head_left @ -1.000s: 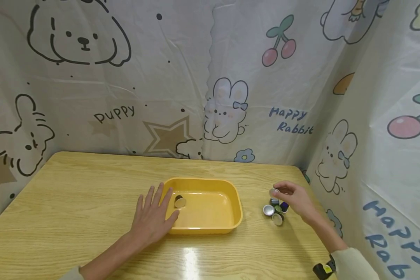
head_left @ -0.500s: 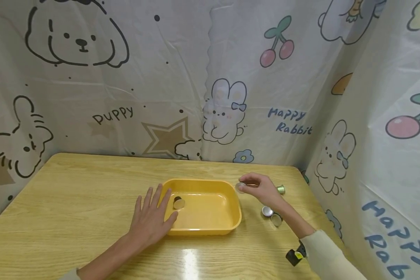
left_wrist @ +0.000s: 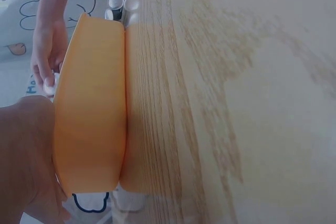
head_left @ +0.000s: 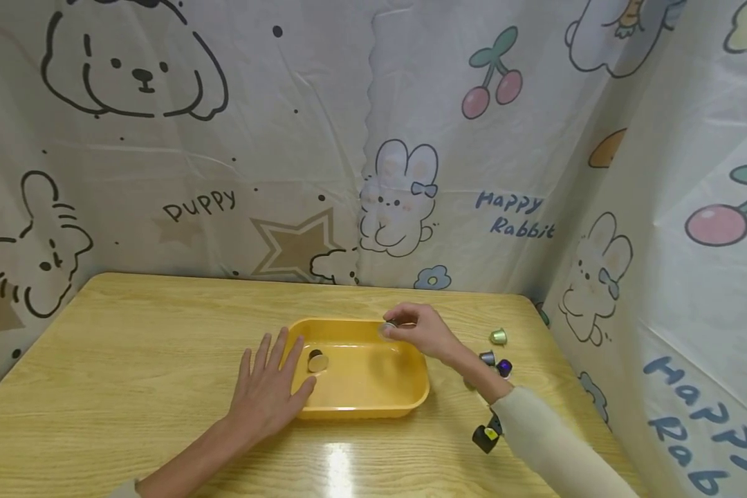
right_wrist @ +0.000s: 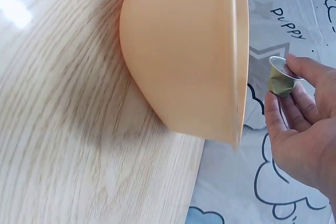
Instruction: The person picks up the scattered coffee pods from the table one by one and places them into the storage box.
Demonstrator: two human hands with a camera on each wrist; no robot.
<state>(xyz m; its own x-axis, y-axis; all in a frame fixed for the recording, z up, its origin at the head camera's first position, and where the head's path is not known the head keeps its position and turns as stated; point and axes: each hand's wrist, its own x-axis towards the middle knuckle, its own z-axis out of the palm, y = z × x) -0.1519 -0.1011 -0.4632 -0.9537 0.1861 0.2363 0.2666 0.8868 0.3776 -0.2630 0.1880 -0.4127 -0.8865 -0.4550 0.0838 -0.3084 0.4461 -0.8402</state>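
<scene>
A yellow plastic tray (head_left: 373, 413) stands on the table. My left hand (head_left: 264, 387), fingers spread and straight, rests on its left rim. Over the tray's back right part, my right hand (head_left: 425, 335) pinches a green-gold coffee capsule (right_wrist: 281, 82) between thumb and fingers; its foil lid faces the thumb in the right wrist view. Inside the tray, near the left end, lies a dark capsule (head_left: 318, 362) with a pale lid toward me. The left wrist view shows the tray's outer wall (left_wrist: 92, 114) and the right hand (left_wrist: 48, 59) beyond it.
Right of the tray, more capsules lie on the table: a light green one (head_left: 498, 337), a purple one (head_left: 504, 368) and a grey one (head_left: 487, 357). The right forearm partly hides this group. A black camera (head_left: 485, 438) hangs at the right wrist. A printed curtain (head_left: 299, 152) stands behind the table.
My right hand has carried the pinched capsule leftward from the group on the table to above the tray. The left hand has stayed on the tray's rim.
</scene>
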